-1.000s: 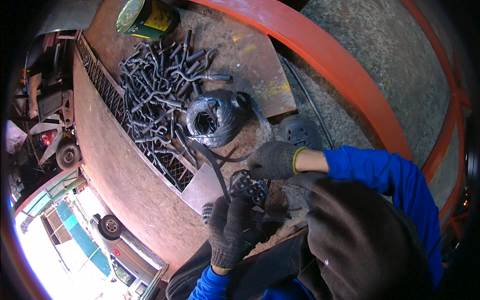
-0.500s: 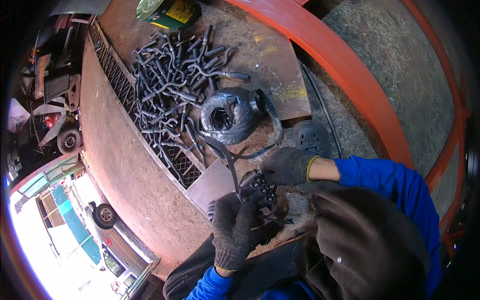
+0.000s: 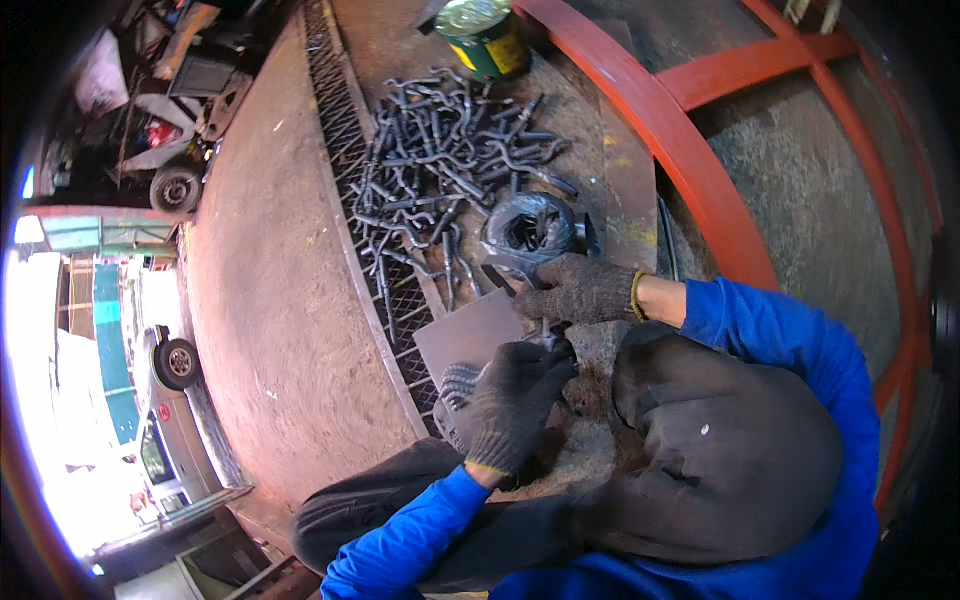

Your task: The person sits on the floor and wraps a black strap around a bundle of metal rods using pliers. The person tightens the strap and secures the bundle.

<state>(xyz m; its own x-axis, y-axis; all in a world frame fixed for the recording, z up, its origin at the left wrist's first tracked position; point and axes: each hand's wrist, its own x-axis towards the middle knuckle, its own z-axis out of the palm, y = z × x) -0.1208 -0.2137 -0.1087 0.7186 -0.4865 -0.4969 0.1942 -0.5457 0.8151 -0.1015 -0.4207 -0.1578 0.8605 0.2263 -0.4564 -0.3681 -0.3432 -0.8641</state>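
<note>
My left hand (image 3: 510, 405), in a dark knit glove, is closed around a small dark metal piece (image 3: 556, 347) just above my knee. My right hand (image 3: 578, 291), also gloved, grips the upper part of the same piece, close above the left hand. Right behind the right hand sits a black plastic bag (image 3: 530, 228) with small metal parts in it. A flat grey metal plate (image 3: 468, 336) lies on the ground under and left of both hands. What exactly the metal piece is stays hidden by the gloves.
A heap of several bent grey steel rods (image 3: 450, 160) lies beyond the bag. A green and yellow can (image 3: 488, 37) stands at the top. A metal drain grate (image 3: 365, 225) runs along the ground. A red steel frame (image 3: 650, 120) curves on the right. Vehicles (image 3: 165, 360) stand far left.
The view has shifted, so the rods and bag sit higher and further right. Both hands have stayed together on the small metal piece, the right hand now lying closer to the bag.
</note>
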